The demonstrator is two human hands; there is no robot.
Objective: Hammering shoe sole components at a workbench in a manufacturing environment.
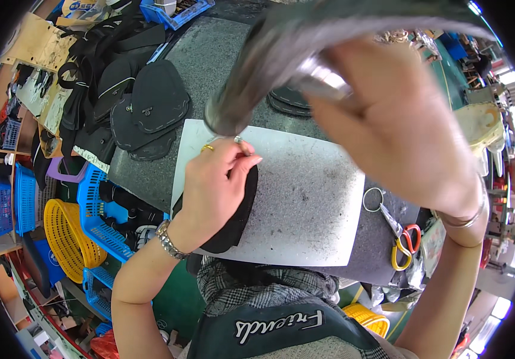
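Observation:
My right hand [401, 119] is raised at the right, closed round a hammer [257, 66] with a shiny metal part. Both are smeared by motion. The hammer's round face hangs just above my left hand [212, 194], whose fingertips are pinched together. A small metal glint shows at those fingertips, but what they hold is mostly hidden. Under my left hand lies a black fabric piece [246, 209] with a rounded edge. It rests on the left part of a white board [305, 203] dotted with dark specks.
Scissors [402, 239] with red and yellow handles lie right of the board, near a metal ring [373, 199]. Stitched black panels [159, 99] are stacked at the left, with more [290, 99] behind the board. Blue [93, 203] and yellow baskets [69, 239] stand left of the table.

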